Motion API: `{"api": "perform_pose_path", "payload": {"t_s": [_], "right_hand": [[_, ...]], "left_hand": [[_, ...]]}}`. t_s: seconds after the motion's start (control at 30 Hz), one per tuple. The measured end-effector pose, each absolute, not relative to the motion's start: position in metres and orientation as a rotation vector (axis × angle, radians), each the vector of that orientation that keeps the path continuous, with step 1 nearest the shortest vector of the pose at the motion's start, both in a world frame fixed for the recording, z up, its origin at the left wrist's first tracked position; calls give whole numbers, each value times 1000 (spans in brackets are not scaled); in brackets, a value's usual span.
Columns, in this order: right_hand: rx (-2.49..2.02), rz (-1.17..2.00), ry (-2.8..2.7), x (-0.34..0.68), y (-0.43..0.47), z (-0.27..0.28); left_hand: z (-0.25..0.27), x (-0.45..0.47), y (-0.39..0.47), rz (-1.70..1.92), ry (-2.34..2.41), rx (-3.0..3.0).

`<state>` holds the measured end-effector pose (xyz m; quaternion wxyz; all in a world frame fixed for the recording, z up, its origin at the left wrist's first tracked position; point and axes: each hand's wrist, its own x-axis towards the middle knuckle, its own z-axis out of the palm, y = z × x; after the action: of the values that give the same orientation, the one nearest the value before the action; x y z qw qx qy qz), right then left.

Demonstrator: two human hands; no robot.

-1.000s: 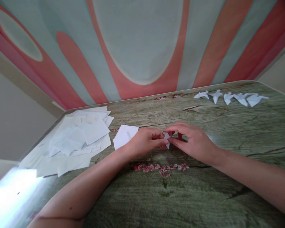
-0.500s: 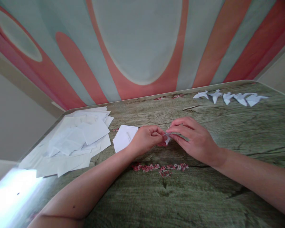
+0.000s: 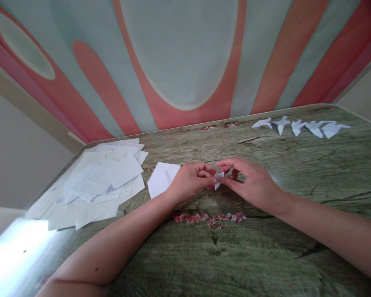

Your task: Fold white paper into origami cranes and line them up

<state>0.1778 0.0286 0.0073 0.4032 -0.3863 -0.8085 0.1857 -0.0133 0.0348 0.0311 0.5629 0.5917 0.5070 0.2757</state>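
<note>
Between my two hands is a small folded white paper [image 3: 218,180], held just above the table. My left hand [image 3: 193,178] pinches it from the left, with thumb and fingers closed on its edge. From the right, my right hand [image 3: 250,176] grips it with the thumb and bent fingers, the index finger arched over the top. Part of the paper is hidden by my fingers. Beside my left wrist lie some flat white paper pieces [image 3: 161,177], partly covered by that hand.
A loose heap of white paper sheets [image 3: 95,181] spreads over the left of the wood-patterned table [image 3: 222,260]. Several folded paper birds [image 3: 297,127] stand in a row at the back right. Behind the table rises a striped pink and grey-green backdrop [image 3: 185,119].
My right hand's fingers have shifted and bent more around the folded paper, which now shows more of its white face. My left hand has hardly moved.
</note>
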Motion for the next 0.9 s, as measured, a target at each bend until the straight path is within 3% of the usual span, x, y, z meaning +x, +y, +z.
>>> {"api": "perform_pose_path", "payload": {"t_s": [0.6,0.77,0.9], "right_hand": [[-678,226,-2143,182,34,5],[-696,336,-2113,180,35,9],[-1028,566,-1878,180,35,12]], "left_hand": [[33,-19,39,644,870,973],[29,-22,43,635,871,980],[25,-14,39,707,1003,1148]]}}
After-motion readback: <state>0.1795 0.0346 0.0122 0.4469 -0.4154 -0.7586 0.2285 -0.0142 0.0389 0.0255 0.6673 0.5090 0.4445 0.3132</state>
